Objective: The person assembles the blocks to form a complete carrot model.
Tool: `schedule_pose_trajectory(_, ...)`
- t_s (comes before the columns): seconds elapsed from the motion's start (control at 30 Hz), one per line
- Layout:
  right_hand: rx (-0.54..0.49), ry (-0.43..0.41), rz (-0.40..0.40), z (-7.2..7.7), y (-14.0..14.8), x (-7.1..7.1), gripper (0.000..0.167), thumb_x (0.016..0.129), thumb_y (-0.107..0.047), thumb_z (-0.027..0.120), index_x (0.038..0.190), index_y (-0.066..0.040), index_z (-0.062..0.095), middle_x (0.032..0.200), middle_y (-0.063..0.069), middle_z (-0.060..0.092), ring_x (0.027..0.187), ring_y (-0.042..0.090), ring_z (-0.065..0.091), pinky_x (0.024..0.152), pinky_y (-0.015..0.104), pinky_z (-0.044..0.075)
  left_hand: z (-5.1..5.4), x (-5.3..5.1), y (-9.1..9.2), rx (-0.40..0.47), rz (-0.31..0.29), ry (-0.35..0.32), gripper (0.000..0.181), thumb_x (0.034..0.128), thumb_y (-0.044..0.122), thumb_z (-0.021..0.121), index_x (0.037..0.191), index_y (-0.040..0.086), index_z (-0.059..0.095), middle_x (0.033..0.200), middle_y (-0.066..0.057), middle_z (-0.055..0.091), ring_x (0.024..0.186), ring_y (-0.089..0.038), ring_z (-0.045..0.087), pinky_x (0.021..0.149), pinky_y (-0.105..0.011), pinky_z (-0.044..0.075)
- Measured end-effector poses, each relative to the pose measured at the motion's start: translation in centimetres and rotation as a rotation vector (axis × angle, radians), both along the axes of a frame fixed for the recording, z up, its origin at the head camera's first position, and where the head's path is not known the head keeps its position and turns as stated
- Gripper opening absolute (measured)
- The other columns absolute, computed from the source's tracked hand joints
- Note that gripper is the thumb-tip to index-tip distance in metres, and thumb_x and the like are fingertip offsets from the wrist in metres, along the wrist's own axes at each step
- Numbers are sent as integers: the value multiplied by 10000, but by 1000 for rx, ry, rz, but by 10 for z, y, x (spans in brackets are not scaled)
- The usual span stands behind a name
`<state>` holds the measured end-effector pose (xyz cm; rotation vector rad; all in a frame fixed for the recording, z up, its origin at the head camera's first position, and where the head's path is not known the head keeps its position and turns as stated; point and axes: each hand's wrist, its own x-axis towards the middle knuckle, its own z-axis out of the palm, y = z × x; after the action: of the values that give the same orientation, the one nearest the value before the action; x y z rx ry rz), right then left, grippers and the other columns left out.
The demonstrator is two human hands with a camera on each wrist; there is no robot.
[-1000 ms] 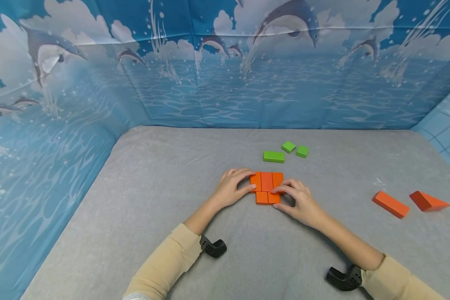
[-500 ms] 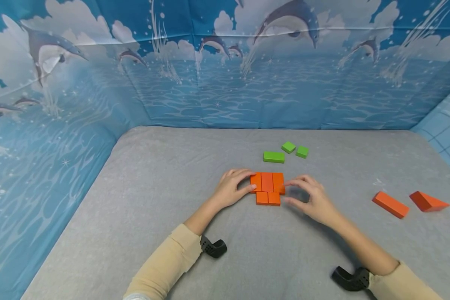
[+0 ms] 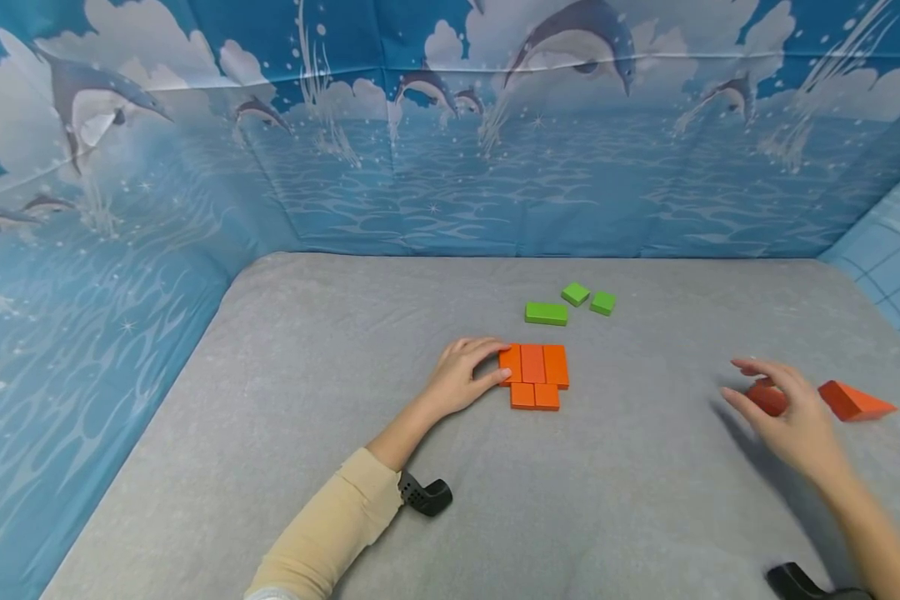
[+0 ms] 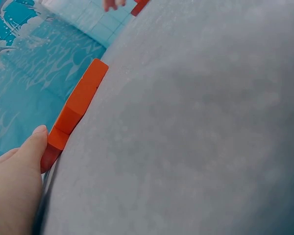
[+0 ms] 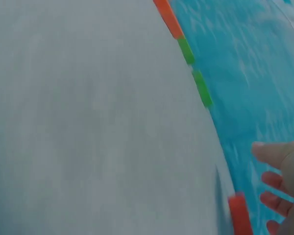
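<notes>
Several orange blocks [image 3: 534,365] lie flat and close together, with a row of three behind two shorter ones. At the left end of that row, my left hand [image 3: 461,377] holds the outer block between thumb and index finger, as the left wrist view [image 4: 19,181] also shows from the side. My right hand [image 3: 787,417] is over a separate orange block [image 3: 767,397], thumb and fingers spread around it without visible contact. The hand partly covers that block. Just right of it lies an orange triangular block [image 3: 857,402].
Behind the orange group lie a long green block [image 3: 546,313] and two small green blocks, one [image 3: 575,293] left of the other [image 3: 603,302]. A grey cloth [image 3: 330,333] covers the table. Blue dolphin-print fabric [image 3: 450,167] stands behind and at the sides.
My right hand has let go of the orange group and moved far right, to above the separate orange block. The left hand and the blocks have stayed in place.
</notes>
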<state>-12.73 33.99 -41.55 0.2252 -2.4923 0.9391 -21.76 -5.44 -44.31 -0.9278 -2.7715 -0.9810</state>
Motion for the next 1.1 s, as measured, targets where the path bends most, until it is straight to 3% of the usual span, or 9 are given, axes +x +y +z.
schedule_pose_trajectory(0.1,35,-20,-89,-9,19,5,441,745,-15,729,1159,19,582,1032,-173,487,898,-158,325,732,73,240,0,0,0,5,0,3,424,907,377,551,1290,197,525,1325,9,498,1217,-188,398,1051,-423,229)
schedule_pose_trajectory(0.23,105,-57,-188,-20,36,10,421,758,-76,737,1127,53,581,994,146,540,857,-177,254,672,125,252,0,0,-1,11,0,6,421,905,372,555,1285,190,531,1320,5,503,1211,-190,403,1046,-423,237)
schedule_pose_trajectory(0.3,111,-80,-216,-24,43,12,416,767,-89,731,1117,73,576,999,221,528,831,-170,249,645,161,252,0,0,-1,9,1,6,421,904,374,555,1283,189,533,1319,6,503,1210,-188,404,1045,-419,239)
schedule_pose_trajectory(0.6,118,-207,-265,-31,53,18,474,804,-173,711,1164,87,545,1080,283,516,780,-149,247,613,176,245,1,0,-1,-10,3,0,429,908,385,545,1292,197,523,1327,9,496,1224,-191,393,1049,-423,233)
schedule_pose_trajectory(0.87,150,-213,-273,-32,53,18,424,810,-149,703,1125,93,555,1009,270,511,732,-38,280,597,215,250,2,1,-1,-13,5,-4,431,906,389,546,1293,201,521,1329,10,494,1231,-192,387,1051,-428,229)
schedule_pose_trajectory(1.03,159,-263,-254,-15,36,14,464,820,-218,695,1156,66,545,1055,263,490,833,222,411,601,264,266,1,1,0,-10,3,-4,430,907,391,544,1293,203,521,1329,12,494,1231,-191,385,1052,-429,227)
schedule_pose_trajectory(1.1,138,-284,-218,-3,23,13,491,823,-248,692,1188,43,540,1095,243,478,900,192,420,635,293,284,1,0,0,-7,3,-2,430,906,389,545,1292,201,522,1329,11,495,1229,-191,388,1051,-429,228)
